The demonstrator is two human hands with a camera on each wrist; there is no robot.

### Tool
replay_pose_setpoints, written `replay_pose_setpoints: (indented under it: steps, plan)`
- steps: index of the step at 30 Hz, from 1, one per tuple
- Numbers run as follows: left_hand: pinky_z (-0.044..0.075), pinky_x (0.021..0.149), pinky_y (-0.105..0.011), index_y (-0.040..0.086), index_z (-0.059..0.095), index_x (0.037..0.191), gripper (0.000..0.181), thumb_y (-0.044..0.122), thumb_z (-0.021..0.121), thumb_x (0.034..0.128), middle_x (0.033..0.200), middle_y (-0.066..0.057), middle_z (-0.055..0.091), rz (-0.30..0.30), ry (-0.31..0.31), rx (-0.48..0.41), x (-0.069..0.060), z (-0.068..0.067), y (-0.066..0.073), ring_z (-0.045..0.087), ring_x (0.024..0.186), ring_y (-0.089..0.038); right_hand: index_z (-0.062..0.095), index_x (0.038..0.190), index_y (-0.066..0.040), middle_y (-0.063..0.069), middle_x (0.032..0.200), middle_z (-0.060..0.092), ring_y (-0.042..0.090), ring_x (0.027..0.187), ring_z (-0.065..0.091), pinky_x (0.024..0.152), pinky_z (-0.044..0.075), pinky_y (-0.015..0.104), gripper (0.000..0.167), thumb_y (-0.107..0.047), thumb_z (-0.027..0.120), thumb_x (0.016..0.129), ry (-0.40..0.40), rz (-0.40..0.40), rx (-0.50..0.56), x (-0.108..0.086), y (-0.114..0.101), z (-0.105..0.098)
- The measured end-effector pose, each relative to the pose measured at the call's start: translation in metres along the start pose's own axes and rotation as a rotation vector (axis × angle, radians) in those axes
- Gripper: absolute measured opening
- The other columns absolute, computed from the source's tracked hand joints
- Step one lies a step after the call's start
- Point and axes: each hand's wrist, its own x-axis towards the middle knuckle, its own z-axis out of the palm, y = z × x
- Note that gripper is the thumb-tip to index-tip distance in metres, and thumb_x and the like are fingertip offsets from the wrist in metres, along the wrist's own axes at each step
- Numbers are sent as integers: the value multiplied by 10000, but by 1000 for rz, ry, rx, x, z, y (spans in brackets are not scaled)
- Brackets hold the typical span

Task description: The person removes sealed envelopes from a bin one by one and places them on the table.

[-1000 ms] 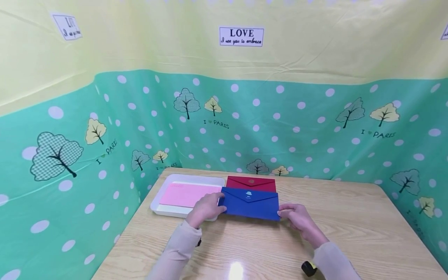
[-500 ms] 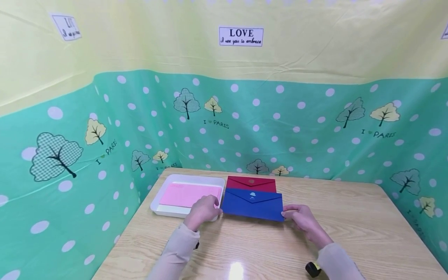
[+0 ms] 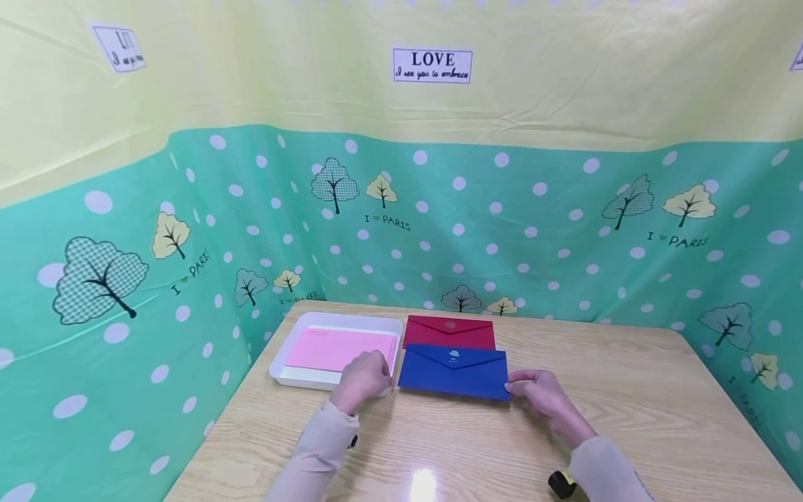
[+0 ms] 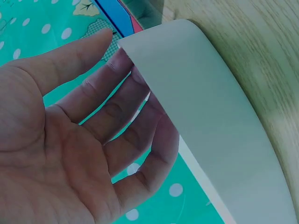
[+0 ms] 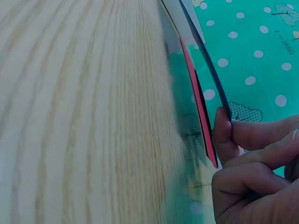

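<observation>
In the head view the right hand (image 3: 547, 400) pinches the lower right corner of a blue envelope (image 3: 452, 373), whose top edge overlaps the red envelope (image 3: 461, 333) behind it. The right wrist view shows the thumb and finger on the edge of the blue envelope (image 5: 212, 67), raised off the table beside the red one (image 5: 200, 100). The left hand (image 3: 362, 380) is at the right front corner of a white tray (image 3: 301, 380) bearing a pink envelope (image 3: 339, 348). Its fingertips pass behind the tray wall (image 4: 201, 93) in the left wrist view, thumb apart.
The wooden table (image 3: 452, 439) extends to the front and right. A patterned green and yellow curtain (image 3: 521, 223) stands along the back and sides. A small black object (image 3: 561, 484) is beside the right sleeve.
The left hand has released the blue envelope and moved left to the tray corner. The right hand has shifted slightly right and nearer with the envelope, and more of the red envelope shows.
</observation>
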Motion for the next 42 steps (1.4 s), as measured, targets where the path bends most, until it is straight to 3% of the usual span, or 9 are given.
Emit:
replay_pose_setpoints:
  steps: [11, 18, 30, 39, 42]
  plan:
    - [537, 702, -429, 86, 761, 818, 105, 118, 826, 895, 773, -13, 671, -7, -4, -9, 0, 3, 2, 592, 701, -190, 693, 1197, 47, 38, 695, 593, 127, 460, 343, 456, 279, 249, 288, -83, 726, 942, -3, 8, -24, 1, 2, 4]
    - [526, 688, -413, 80, 739, 809, 125, 115, 819, 899, 760, -15, 653, -10, -2, -18, -1, 2, 2, 583, 692, -194, 701, 1177, 52, 50, 778, 668, 127, 461, 335, 460, 272, 245, 275, -63, 730, 930, -2, 20, -35, 1, 2, 6]
    - [532, 701, -408, 69, 742, 845, 102, 113, 811, 906, 792, -24, 657, -25, -10, -30, -2, 4, -1, 585, 716, -197, 703, 1220, 56, 44, 781, 660, 134, 456, 370, 468, 281, 244, 307, -107, 738, 962, -5, 61, -107, 2, 4, 11]
    - [530, 684, -398, 66, 729, 830, 114, 96, 808, 906, 764, -22, 639, -15, 4, -51, -2, 3, -2, 581, 694, -198, 682, 1256, 54, -11, 585, 437, 125, 441, 343, 467, 274, 248, 351, -145, 737, 972, -46, 50, -116, -4, 0, 10]
    - [536, 695, -406, 73, 747, 824, 109, 106, 816, 901, 772, -17, 654, -14, 5, -51, -1, 2, -2, 587, 701, -194, 672, 1274, 63, -6, 587, 443, 128, 439, 350, 468, 281, 252, 364, -148, 724, 982, -51, 39, -148, -6, -4, 11]
